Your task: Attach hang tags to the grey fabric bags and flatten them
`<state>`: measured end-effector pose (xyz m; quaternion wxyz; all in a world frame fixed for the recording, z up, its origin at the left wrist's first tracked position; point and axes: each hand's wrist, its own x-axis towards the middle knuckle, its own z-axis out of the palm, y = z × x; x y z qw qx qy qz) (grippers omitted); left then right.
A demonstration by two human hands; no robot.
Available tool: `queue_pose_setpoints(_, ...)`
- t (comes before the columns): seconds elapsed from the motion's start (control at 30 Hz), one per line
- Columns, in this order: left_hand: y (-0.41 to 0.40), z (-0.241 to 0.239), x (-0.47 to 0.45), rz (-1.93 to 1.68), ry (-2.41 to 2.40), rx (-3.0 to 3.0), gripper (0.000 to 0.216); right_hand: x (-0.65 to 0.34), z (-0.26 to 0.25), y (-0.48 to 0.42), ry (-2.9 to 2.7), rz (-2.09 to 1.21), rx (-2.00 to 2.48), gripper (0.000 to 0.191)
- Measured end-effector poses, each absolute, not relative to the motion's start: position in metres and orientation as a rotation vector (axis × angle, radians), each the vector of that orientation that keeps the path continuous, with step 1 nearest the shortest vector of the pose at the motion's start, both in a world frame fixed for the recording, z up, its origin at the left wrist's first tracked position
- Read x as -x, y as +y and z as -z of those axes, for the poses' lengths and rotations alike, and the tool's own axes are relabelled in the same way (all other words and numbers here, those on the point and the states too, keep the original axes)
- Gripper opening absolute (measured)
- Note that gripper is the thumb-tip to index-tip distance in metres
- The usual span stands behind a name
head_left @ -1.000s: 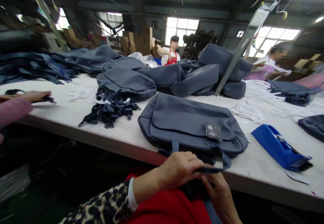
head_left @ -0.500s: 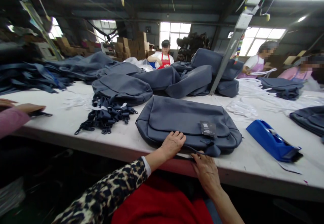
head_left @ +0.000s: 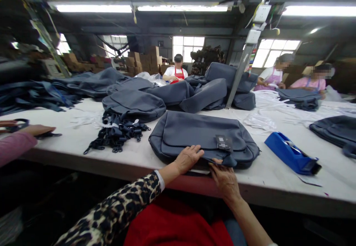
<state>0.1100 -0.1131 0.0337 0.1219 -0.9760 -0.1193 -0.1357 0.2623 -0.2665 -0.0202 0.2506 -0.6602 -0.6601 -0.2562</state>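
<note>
A dark blue-grey bag [head_left: 194, 131] lies on the table in front of me, its flap toward me. My left hand [head_left: 189, 158] presses on the lower front of the flap, fingers curled together against the bag and thumb hidden. At the bag's near lower edge my right hand [head_left: 224, 177] has its fingers closed around a dark strap [head_left: 229, 160]; its fingertips are partly covered. A black hang tag [head_left: 224, 143] with white print lies on the flap, just above the right hand.
Dark straps with hooks [head_left: 116, 133] are heaped left of the bag. A blue tape dispenser [head_left: 290, 153] stands at right. More bags [head_left: 133, 103] and a metal post [head_left: 240, 71] stand behind. At far left, a co-worker's hand [head_left: 37, 130] rests near the table edge.
The view has tilted up and shifted slightly. My right fingers have moved a little further in under the bag's front edge; the left hand stays on the flap. The co-worker's hand at left has moved.
</note>
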Motion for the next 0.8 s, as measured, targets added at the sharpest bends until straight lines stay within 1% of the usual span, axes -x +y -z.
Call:
queue_pose_setpoints(0.07, -0.114, -0.03, -0.108, 0.414, -0.217, 2.819, 0.017, -0.269, 0.021, -0.262, -1.792, 0.726, 1.779, 0.026)
queue_pose_setpoints(0.13, -0.114, -0.025, -0.107, 0.416, -0.175, 2.812, 0.016, -0.272, 0.022, -0.259, -1.795, 0.732, 1.783, 0.025)
queue_pose_setpoints(0.47, -0.113, -0.013, -0.109, 0.46, -0.314, 2.863, 0.011, -0.278, 0.007, -0.244, -1.813, 0.685, 1.899, 0.017)
queue_pose_setpoints(0.5, -0.113, -0.012, -0.109, 0.451, -0.326, 2.871, 0.013, -0.279, 0.008, -0.243, -1.816, 0.677, 1.903, 0.018)
queue_pose_setpoints(0.6, -0.113, -0.013, -0.11, 0.393, -0.344, 2.869, 0.029, -0.28, 0.009, -0.243, -1.835, 0.659, 1.895, 0.018)
queue_pose_setpoints(0.63, -0.113, -0.014, -0.112, 0.365, -0.343, 2.86, 0.031, -0.28, 0.01, -0.244, -1.846, 0.654, 1.887, 0.018)
queue_pose_setpoints(0.8, -0.118, -0.012, -0.127, 0.283, -0.347, 2.831, 0.022, -0.285, 0.015, -0.243, -1.875, 0.65, 1.853, 0.023)
